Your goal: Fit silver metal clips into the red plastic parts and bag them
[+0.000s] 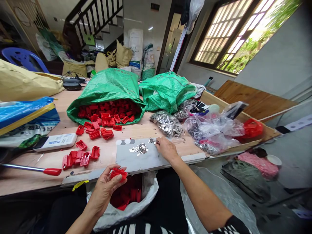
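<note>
My left hand (107,187) is closed around a small red plastic part (119,173), held above a white bag (133,201) of the same red parts in my lap. My right hand (166,149) rests on a grey mat (136,159) at the table's front edge, its fingertips pinched at tiny silver metal pieces (152,140). A small heap of silver pieces (139,149) lies on the mat just left of that hand. Loose red parts (80,157) lie on the table to the left of the mat.
A green sack (107,87) spills red parts (107,112) at the table's middle. A second green sack (165,89), clear bags of silver pieces (167,123), a white remote (56,141), a red-handled tool (52,171) and a blue bag (24,113) lie around.
</note>
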### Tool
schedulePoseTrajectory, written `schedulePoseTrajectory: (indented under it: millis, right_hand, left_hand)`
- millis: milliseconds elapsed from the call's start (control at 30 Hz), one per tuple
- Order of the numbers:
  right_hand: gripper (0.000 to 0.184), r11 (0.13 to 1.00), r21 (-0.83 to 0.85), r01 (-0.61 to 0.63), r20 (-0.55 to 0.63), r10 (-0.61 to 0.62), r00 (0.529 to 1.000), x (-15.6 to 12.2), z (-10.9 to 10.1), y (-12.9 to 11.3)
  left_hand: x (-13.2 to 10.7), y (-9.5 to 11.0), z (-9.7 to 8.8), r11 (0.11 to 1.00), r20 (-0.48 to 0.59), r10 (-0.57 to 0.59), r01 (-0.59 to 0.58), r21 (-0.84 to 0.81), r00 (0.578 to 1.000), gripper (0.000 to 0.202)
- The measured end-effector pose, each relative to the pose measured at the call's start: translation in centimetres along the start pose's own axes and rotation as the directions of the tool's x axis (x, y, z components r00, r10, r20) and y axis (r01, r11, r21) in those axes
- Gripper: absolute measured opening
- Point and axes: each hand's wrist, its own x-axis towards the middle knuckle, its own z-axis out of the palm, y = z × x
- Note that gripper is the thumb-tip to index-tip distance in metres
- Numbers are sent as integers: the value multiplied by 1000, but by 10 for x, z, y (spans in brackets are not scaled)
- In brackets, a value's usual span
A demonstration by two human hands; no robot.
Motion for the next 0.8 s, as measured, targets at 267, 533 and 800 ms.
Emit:
schedulePoseTrajectory:
  millis: [267, 533, 800]
  right_hand:
    - [14, 999, 33, 14, -58, -12, 998, -25, -4, 10]
    - [9, 956, 288, 57, -123, -23, 992, -27, 4, 21]
    - [10, 848, 526, 63, -137, 11, 990, -26, 11, 29]
  left_hand:
    - [4, -3, 3, 1000, 63, 9, -8, -15, 998, 39]
    - [8, -2, 8, 999, 39, 48, -48, 0, 998, 50]
    - [8, -4, 8, 998, 44, 58, -58, 0, 997, 48]
